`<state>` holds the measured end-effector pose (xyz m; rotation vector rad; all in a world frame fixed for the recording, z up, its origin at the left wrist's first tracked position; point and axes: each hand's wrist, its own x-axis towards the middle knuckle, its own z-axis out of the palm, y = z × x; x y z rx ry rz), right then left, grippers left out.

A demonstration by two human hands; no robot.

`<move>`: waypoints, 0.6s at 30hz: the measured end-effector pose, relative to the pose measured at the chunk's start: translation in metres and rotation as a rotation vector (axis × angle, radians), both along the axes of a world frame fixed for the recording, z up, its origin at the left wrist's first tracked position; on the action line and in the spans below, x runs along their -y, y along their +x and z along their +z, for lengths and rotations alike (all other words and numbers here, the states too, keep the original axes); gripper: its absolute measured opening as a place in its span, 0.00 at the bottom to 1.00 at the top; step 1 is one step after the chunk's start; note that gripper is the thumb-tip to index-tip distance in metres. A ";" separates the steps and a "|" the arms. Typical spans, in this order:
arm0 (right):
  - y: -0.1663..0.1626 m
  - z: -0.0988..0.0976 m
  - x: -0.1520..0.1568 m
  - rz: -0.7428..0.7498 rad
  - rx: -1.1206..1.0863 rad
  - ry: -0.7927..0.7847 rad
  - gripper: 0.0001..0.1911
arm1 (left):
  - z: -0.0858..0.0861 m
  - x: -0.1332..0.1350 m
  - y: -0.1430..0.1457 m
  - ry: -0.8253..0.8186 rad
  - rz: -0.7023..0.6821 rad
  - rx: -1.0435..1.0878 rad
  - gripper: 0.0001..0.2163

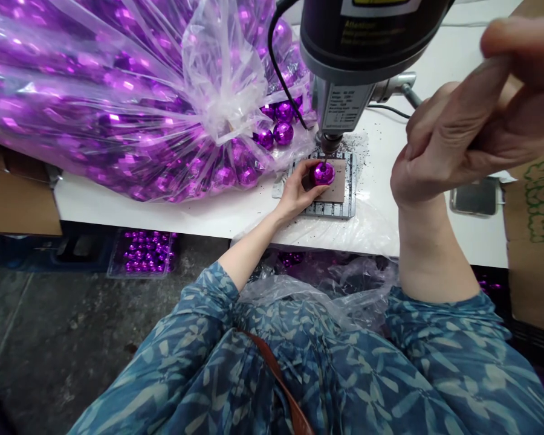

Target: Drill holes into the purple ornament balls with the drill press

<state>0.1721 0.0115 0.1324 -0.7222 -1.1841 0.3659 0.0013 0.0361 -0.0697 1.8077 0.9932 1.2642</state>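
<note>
My left hand [294, 194] holds a shiny purple faceted ball [325, 175] between thumb and fingers, on a brown board [338, 192] lying over the slotted metal base plate [350, 208]. Directly above, the bit of a drill press [340, 106] comes down to the top of the ball; the picture does not show how deep it goes. On the right, my right hand [462, 121] is raised close to the camera, its fingers curled around the drill press lever [412, 96], whose far end the hand hides.
A large clear plastic bag [226, 78] of purple balls fills the table's left side. Dark shavings dot the white table [163, 214]. A phone [475, 198] lies at right by a cardboard box [535, 254]. Below left stands a clear bin [113, 263] of purple balls.
</note>
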 end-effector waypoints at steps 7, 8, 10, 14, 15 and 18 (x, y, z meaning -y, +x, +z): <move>0.015 -0.031 -0.021 -0.089 0.193 0.060 0.39 | 0.000 0.000 0.001 0.009 0.021 0.020 0.33; 0.018 -0.036 -0.024 -0.091 0.219 0.061 0.39 | 0.000 0.000 0.001 0.010 0.027 0.020 0.33; 0.024 -0.048 -0.031 -0.094 0.242 0.058 0.40 | -0.001 0.000 0.002 0.011 0.030 0.014 0.34; 0.029 -0.069 -0.036 -0.106 0.255 0.018 0.40 | 0.001 0.000 0.002 0.014 0.002 -0.003 0.34; 0.027 -0.069 -0.035 -0.103 0.255 0.007 0.42 | 0.002 0.000 0.002 0.009 0.004 -0.002 0.34; 0.017 -0.045 -0.030 -0.113 0.224 -0.002 0.48 | 0.005 0.003 0.002 -0.019 0.031 0.005 0.33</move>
